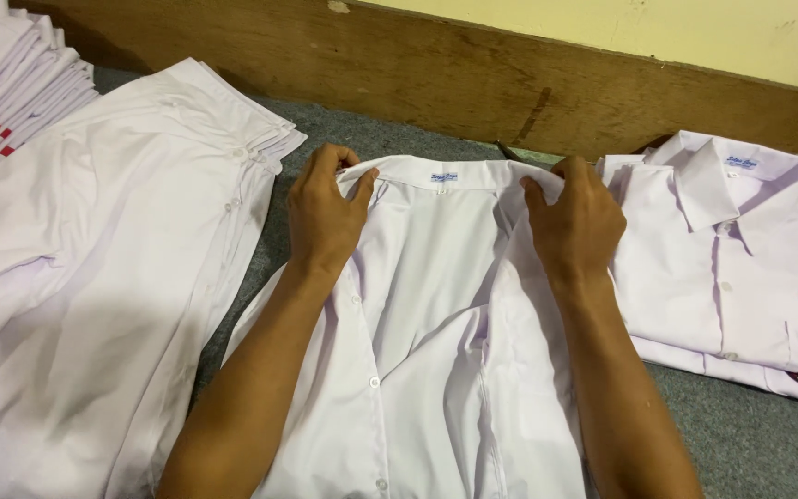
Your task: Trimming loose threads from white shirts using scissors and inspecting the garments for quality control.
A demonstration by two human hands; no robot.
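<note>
Head view looks down on our two hands working an open white cotton button-front shirt [436, 323], which lies face up in the middle of the grey felt-covered worktop [750, 434], its collar toward the far edge. Our left hand [323, 214] pinches the left end of the collar, thumb on top and fingers curled under the fabric; our right hand [576, 222] grips the right end of the collar the same way, so both hands are closed on the shirt and set well apart, one at each shoulder. The shirt's front panels fall open, with a row of small white buttons running down the left panel beside our left forearm. To the left lies a loose pile of unfolded white shirts [94, 277], and behind it, at the corner, a stack of neatly folded white shirts [11, 74] with red marks along their edges. To the right sits a folded white shirt [731, 268] with a red-and-white chest patch. A brown wooden board [436, 74] runs along the back, under a cream wall [695, 37].
</note>
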